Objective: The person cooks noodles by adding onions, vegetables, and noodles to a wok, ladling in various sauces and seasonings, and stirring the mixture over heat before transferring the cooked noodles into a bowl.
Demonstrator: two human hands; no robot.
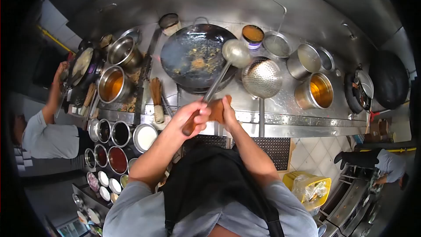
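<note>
My left hand [193, 119] is wrapped round the wooden handle of a metal ladle [237, 53], whose bowl hangs over the right edge of a large black wok [198, 55]. Browned bits of food [199, 59] lie in the wok. Right beside the left hand, my right hand [228, 113] grips a folded brown cloth [216, 111] in front of the wok. A perforated strainer [262, 79] rests on the steel counter to the right, its handle pointing towards me.
Pots of amber liquid [321, 90] [111, 84] stand on both sides. A bamboo brush [156, 98] is left of the wok. Sauce containers [118, 159] fill the lower left. A co-worker [52, 136] stands at left, another person [390, 165] at far right. A yellow bin [325, 193] is on the floor.
</note>
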